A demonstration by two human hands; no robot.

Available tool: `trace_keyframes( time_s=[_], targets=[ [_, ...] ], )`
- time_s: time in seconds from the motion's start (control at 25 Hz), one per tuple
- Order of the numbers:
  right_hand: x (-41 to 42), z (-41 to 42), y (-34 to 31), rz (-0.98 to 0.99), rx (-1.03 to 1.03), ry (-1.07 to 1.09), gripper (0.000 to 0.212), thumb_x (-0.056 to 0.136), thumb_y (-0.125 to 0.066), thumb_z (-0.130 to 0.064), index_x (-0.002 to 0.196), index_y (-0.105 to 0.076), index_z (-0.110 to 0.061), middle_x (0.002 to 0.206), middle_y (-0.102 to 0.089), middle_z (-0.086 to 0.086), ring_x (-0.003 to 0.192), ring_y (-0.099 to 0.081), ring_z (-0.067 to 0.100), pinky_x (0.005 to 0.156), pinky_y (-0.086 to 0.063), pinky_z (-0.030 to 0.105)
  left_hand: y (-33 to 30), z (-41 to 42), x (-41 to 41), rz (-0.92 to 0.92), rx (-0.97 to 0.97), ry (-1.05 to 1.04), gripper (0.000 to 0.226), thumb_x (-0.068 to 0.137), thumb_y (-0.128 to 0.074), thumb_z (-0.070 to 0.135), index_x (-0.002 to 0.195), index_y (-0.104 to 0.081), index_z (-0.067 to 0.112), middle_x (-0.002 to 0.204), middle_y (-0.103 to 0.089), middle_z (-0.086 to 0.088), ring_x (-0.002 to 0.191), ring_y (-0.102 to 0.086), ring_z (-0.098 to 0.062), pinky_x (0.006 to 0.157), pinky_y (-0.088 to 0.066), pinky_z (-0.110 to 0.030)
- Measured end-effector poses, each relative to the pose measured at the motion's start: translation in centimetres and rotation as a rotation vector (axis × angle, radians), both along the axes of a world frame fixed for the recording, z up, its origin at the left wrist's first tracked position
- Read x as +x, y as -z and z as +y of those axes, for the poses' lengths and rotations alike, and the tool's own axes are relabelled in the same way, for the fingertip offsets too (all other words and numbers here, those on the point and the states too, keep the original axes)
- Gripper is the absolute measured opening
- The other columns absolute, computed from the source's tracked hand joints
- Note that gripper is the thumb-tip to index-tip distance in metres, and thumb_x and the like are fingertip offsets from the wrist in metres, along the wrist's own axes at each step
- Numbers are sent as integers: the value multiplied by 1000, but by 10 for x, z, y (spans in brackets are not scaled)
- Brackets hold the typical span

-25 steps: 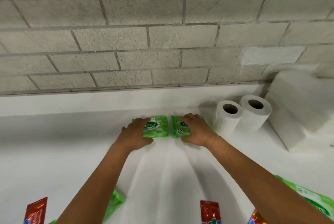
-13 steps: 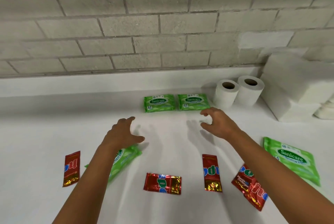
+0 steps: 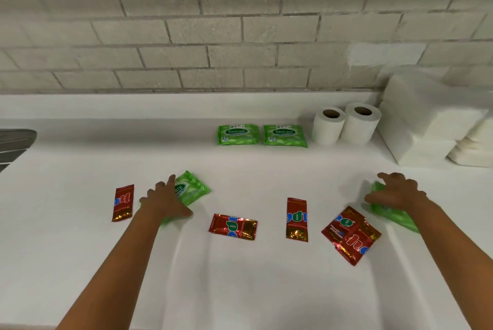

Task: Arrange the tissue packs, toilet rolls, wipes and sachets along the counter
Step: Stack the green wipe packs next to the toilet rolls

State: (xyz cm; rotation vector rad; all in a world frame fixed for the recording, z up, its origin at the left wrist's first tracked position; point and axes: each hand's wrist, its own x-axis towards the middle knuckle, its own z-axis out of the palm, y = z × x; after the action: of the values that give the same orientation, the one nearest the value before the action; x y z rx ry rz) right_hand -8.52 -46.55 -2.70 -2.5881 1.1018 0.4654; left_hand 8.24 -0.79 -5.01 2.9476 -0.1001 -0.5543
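Observation:
Two green wipes packs [image 3: 238,134] [image 3: 285,135] lie side by side at the back of the white counter [image 3: 240,276], beside two upright toilet rolls [image 3: 328,125] [image 3: 361,122]. My left hand [image 3: 166,200] rests with spread fingers on a third green wipes pack [image 3: 192,187]. My right hand [image 3: 397,192] lies flat on a fourth green pack [image 3: 392,215], hiding most of it. Several red sachets lie loose across the middle: one at the left [image 3: 123,202], one flat [image 3: 233,226], one upright [image 3: 296,219], and overlapping ones [image 3: 350,233].
White tissue packs [image 3: 426,121] are stacked at the back right against the grey brick wall [image 3: 240,23]. A dark object [image 3: 13,143] shows at the left edge.
Both hands left the two back wipes packs and drew back toward me. The left now covers the nearer left pack, the right moved out onto the right pack.

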Motion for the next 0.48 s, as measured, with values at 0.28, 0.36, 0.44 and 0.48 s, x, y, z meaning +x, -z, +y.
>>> trace_keyframes(
  time_s=[0.28,0.36,0.44,0.48],
  targets=[
    [-34,-16,14,103,-29,-112,113,54,-70,-37,146,-8,-17,147,-26,13,135,-24,36,107,-32,46,-2,13,-13,-41,-151,-81,93,73,-73,33,147,-20,12,146,-33,-17,131,-38,-37,105,-39,-45],
    [-38,-19,18,67,-67,-108,101,59,-71,-33,144,-17,-16,141,-33,13,131,-30,34,103,-35,45,1,15,-14,-40,-159,-96,94,72,-74,34,147,-21,13,144,-37,-18,130,-40,-36,105,-39,-45],
    [-42,-22,22,36,-75,-115,92,65,-71,-30,142,-23,-17,137,-38,12,127,-36,33,101,-37,44,3,15,-15,-39,-162,-111,94,73,-74,35,147,-21,14,143,-38,-18,129,-40,-37,105,-40,-46],
    [-42,-25,25,10,-83,-117,89,66,-71,-29,141,-26,-17,135,-40,12,126,-38,33,101,-38,44,4,14,-14,-46,-160,-117,94,73,-74,35,147,-21,14,143,-39,-18,129,-41,-37,105,-40,-46]
  ],
)
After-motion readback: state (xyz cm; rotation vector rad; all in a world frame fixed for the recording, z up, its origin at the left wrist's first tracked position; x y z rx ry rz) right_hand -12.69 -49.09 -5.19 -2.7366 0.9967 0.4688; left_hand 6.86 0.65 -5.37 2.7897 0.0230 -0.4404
